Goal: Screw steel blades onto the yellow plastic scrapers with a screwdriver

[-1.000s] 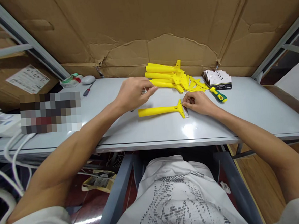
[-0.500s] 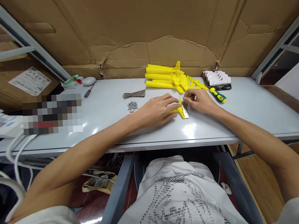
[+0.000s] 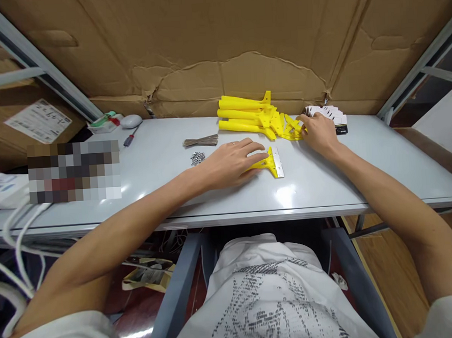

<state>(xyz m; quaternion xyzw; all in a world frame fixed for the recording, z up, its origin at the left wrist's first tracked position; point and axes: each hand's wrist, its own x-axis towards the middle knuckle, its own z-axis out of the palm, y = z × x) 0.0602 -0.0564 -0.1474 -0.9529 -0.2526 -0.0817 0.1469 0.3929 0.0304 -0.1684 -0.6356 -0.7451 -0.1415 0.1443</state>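
My left hand (image 3: 237, 163) is wrapped round the handle of a yellow scraper (image 3: 270, 162), which lies on the table with a flat metal blade (image 3: 277, 162) along its right end. Farther back and to the right, my right hand (image 3: 318, 131) has its fingertips at small flat yellow pieces (image 3: 292, 128). Its fingers are bent, and whether they grip a piece cannot be made out. The hand covers part of a fanned stack of white and black cards (image 3: 332, 114). The green and yellow screwdriver is hidden.
Several yellow handles (image 3: 241, 116) lie at the back middle. Metal strips (image 3: 201, 141) and a pile of screws (image 3: 198, 158) are left of them. A small screwdriver (image 3: 129, 140) and a white mouse (image 3: 130, 121) lie farther left. Cardboard (image 3: 217, 32) stands behind the table.
My right hand has left the blade and moved back and right to the small yellow pieces, over the green and yellow screwdriver. My left hand still holds the scraper, shifted slightly left.
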